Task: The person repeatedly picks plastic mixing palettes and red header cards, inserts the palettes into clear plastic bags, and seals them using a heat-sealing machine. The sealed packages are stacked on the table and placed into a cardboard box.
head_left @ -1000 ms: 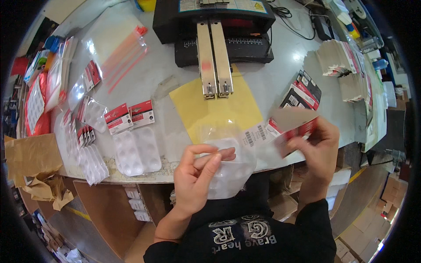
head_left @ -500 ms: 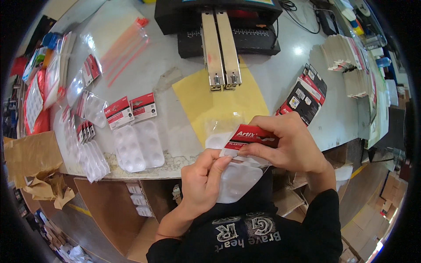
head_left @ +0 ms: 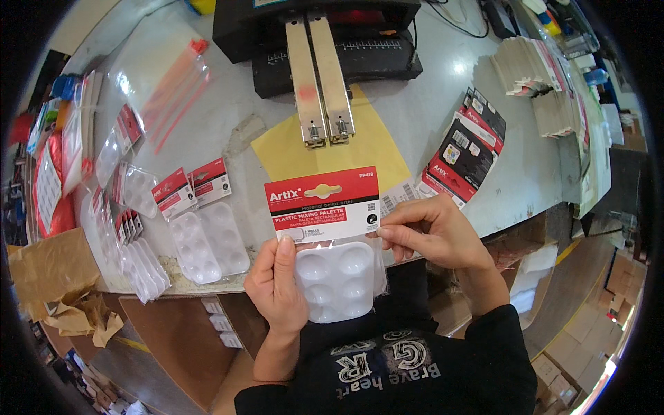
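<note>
A white plastic mixing palette (head_left: 335,282) in a clear bag hangs upright before me, its round wells facing up at me. Across its top sits a red, black and white header card (head_left: 321,200) with a hanging slot. My left hand (head_left: 280,285) grips the pack at its left edge, thumb on the front where card and bag meet. The right edge of the card is pinched between the thumb and fingers of my right hand (head_left: 439,234). Beyond the pack, a two-armed stapling machine (head_left: 319,83) reaches over yellow paper (head_left: 380,142) on the table.
Packed palettes (head_left: 207,242) lie at the left, with more bagged ones (head_left: 142,266) beside them. Loose header cards (head_left: 463,152) are fanned at the right, near card stacks (head_left: 526,72). Clear bags (head_left: 162,83) lie far left. Cardboard boxes (head_left: 187,325) stand below the table's front edge.
The pack has turned from a tilted, partly covered position to face me flat, its card now fully visible. My right hand has shifted to the card's right edge, my left hand leftward.
</note>
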`<control>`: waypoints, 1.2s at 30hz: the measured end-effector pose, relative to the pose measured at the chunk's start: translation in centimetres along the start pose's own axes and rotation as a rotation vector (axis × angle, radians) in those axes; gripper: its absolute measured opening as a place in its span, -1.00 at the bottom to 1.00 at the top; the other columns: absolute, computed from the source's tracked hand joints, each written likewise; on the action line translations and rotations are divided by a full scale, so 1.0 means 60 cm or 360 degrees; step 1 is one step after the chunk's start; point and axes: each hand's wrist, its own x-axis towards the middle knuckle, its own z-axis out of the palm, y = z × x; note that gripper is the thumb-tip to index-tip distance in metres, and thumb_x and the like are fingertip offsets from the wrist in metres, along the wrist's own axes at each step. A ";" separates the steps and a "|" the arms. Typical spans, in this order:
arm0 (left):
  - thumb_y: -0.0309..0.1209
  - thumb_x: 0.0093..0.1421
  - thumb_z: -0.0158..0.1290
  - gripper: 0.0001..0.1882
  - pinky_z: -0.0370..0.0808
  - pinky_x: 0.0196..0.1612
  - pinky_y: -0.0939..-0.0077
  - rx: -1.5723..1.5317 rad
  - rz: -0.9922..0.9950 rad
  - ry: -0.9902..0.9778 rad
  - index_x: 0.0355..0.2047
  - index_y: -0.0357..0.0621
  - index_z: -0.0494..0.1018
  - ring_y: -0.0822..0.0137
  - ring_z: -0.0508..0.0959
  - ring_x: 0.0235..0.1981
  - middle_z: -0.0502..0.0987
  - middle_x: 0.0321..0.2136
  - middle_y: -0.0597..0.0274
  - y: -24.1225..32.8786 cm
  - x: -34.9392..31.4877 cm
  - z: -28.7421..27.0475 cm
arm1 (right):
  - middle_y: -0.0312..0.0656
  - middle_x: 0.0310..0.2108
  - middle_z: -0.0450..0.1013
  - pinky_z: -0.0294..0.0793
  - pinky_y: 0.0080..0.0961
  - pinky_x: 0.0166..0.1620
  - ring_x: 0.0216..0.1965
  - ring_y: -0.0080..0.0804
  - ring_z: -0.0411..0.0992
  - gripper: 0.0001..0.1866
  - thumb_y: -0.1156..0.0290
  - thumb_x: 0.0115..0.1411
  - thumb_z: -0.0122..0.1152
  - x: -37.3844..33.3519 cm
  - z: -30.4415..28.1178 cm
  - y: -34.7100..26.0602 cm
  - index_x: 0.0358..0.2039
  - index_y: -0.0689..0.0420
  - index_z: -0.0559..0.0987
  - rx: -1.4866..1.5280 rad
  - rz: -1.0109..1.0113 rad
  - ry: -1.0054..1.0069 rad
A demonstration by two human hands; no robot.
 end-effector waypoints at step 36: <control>-0.30 0.13 0.13 -0.72 0.37 -0.09 0.35 0.2367 0.0923 0.0987 -0.25 -0.25 0.46 0.18 0.44 -0.23 0.46 -0.28 0.11 -0.019 0.151 -0.210 | -0.05 0.35 -0.02 -0.05 -0.22 0.27 0.38 -0.17 -0.10 0.06 0.11 -0.12 0.42 0.006 -0.147 0.156 0.32 0.16 0.06 -0.1946 -0.0380 0.1300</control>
